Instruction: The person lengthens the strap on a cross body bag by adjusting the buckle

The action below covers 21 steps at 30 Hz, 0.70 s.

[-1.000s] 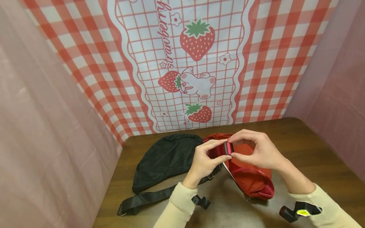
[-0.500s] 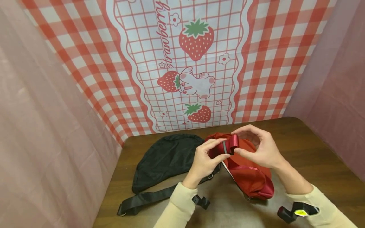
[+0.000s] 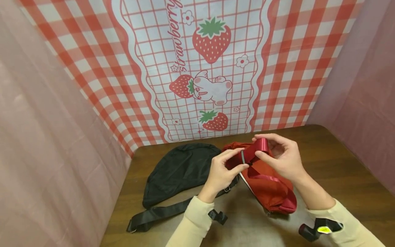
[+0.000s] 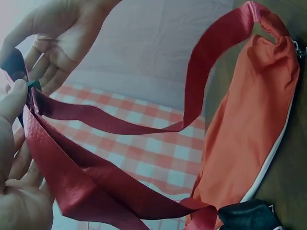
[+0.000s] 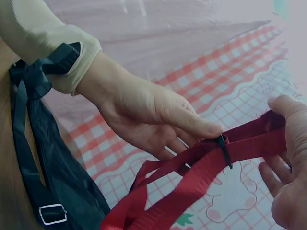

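Observation:
A red waist bag (image 3: pixel 273 195) lies on the table, with its glossy red strap (image 3: pixel 251 152) lifted above it. My left hand (image 3: pixel 220 175) pinches the dark strap slider (image 3: pixel 242 157) between thumb and fingers. To the right of the slider, my right hand (image 3: pixel 285 159) holds a loop of the strap by its folded end. Seen from the right wrist, the strap runs through the slider (image 5: pixel 225 151) in layers. The left wrist view shows lengths of strap (image 4: pixel 72 187) hanging from the slider towards the bag (image 4: pixel 254 110).
Left of the red bag lies a black waist bag (image 3: pixel 179 175), touching or nearly touching it. Its black strap (image 3: pixel 166 213) stretches along the table's near left side, with a metal buckle (image 5: pixel 53 214). A checked strawberry cloth (image 3: pixel 213 96) hangs behind the wooden table (image 3: pixel 327 154).
The right hand has moved up and right, away from the left hand. A strap loop has grown out of the slider with it. My left hand has stayed nearly in place.

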Available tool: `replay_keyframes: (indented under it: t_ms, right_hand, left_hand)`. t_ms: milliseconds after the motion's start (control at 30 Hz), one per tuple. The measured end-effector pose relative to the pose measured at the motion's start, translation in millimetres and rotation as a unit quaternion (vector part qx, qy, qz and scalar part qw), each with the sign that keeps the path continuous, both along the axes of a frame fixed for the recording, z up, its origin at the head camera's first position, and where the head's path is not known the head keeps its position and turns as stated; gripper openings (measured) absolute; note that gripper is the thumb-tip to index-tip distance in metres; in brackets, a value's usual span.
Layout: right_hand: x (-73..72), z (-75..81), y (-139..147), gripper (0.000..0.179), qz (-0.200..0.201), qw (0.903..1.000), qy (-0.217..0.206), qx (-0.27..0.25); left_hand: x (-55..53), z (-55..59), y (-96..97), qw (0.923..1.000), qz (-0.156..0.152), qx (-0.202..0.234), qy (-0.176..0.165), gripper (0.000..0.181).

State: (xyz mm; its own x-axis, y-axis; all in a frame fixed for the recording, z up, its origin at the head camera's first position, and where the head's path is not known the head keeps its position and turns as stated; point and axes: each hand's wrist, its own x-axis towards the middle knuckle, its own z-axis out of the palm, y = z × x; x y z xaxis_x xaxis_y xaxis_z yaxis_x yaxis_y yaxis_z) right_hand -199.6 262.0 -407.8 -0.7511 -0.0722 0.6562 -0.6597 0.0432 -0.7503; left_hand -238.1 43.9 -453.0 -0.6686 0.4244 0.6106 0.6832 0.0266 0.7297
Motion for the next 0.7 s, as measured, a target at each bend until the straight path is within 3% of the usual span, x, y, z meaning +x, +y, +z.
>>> replay_keyframes:
  t_ms: [67, 167, 300, 433, 567, 700]
  right_hand:
    - [-1.6, -3.9, 1, 0.061, 0.002, 0.9998, -0.016, 0.013]
    - [-3.6, -17.0, 2, 0.067, -0.024, 0.9956, -0.042, 0.080]
    - [-4.2, -36.7, -2, 0.052, -0.081, 0.9802, -0.064, 0.168]
    - [-5.2, -45.0, -10, 0.036, -0.090, 0.9786, -0.064, 0.173]
    - [-4.6, -45.4, -11, 0.033, -0.096, 0.9798, -0.056, 0.166]
    - [-1.5, -46.9, -5, 0.034, -0.114, 0.9670, -0.069, 0.217]
  left_hand:
    - [-0.6, -0.1, 0.3, 0.9999, -0.007, 0.015, -0.004, 0.047]
    - [-1.5, -0.5, 0.6, 0.9989, -0.015, 0.044, -0.011, 0.046]
    - [-2.1, -0.7, 1.1, 0.9971, -0.018, 0.072, -0.016, 0.046]
    - [-1.9, 0.0, 2.2, 0.9958, -0.033, 0.083, -0.019, 0.046]
    - [-1.0, 0.6, 2.9, 0.9951, -0.039, 0.087, -0.029, 0.046]
    - [0.2, 2.2, 2.6, 0.9929, -0.036, 0.104, -0.046, 0.046]
